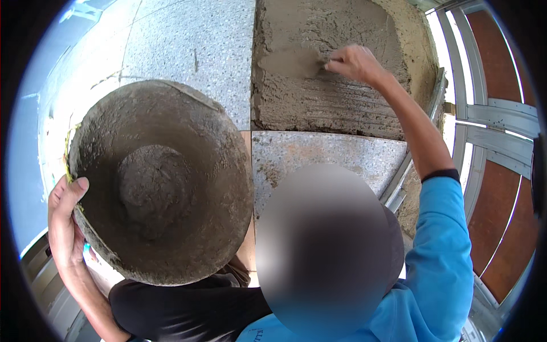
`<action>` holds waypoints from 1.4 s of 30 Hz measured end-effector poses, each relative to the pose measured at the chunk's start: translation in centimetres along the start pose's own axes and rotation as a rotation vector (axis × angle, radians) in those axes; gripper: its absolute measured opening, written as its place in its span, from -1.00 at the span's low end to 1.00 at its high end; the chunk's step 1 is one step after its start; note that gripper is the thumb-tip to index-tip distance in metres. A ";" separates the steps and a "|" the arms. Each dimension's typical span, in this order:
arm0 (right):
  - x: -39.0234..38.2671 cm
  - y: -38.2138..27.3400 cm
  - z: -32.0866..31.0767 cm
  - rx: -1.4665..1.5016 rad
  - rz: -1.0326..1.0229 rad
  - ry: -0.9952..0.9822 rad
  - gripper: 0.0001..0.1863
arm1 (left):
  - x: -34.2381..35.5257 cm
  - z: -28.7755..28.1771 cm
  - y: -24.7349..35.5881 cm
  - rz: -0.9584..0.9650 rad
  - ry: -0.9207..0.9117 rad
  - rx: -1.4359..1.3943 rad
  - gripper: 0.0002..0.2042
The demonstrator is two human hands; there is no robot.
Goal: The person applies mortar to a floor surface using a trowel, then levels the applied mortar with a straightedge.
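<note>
Blurred past making out, a large rounded shape (327, 251) stands at 5 o'clock from the middle of the view, with a dark grey edge curving along its right side. Just beyond it, filling much of 9 o'clock, is a wide bucket (222, 176), its mouth facing the camera and its inner wall caked with dried grey-brown smears. Wet mortar (154, 182) sits in a rounded mass at the bottom.

At the bucket's 9 o'clock rim, the left hand (65, 211) is gripping the edge, thumb hooked over the lip and fingers on the outside. Out at 1 o'clock, the right hand (358, 64) is closed around the handle of a trowel (293, 62), whose blade points toward 9 o'clock, so smeared and blurred that its outline is hard to follow. It appears to lie on a spread mortar bed (342, 111), smooth around the blade and streaked with ridges on the 6 o'clock side.

Speckled tiles border that bed: a pale tile (194, 34) at 11 o'clock and a stained tile (310, 148) just below the bed. Sandy ground (420, 43) lines its 3 o'clock side. A blue sleeve (439, 233) covers the right upper arm at 4 o'clock; black trousers (188, 308) show at 7. Toward 3 o'clock stands a grey metal frame (501, 117) with brown panels (496, 57).
</note>
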State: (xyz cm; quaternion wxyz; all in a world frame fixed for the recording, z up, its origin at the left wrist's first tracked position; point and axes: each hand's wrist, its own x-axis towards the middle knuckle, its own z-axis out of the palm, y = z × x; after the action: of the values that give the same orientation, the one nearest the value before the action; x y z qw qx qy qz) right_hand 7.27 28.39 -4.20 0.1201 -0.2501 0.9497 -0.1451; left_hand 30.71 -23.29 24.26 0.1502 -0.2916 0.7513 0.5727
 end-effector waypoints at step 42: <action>-7.8 -32.4 1.9 0.188 -0.241 -0.337 -0.75 | -2.7 7.6 0.1 0.185 0.002 0.515 -0.83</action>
State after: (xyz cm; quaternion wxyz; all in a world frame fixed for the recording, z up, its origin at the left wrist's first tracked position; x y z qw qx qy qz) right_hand 28.71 4.99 6.08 0.2816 -0.3704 0.8617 -0.2025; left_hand 31.93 -15.40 23.57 0.1659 -0.1745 0.8958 0.3737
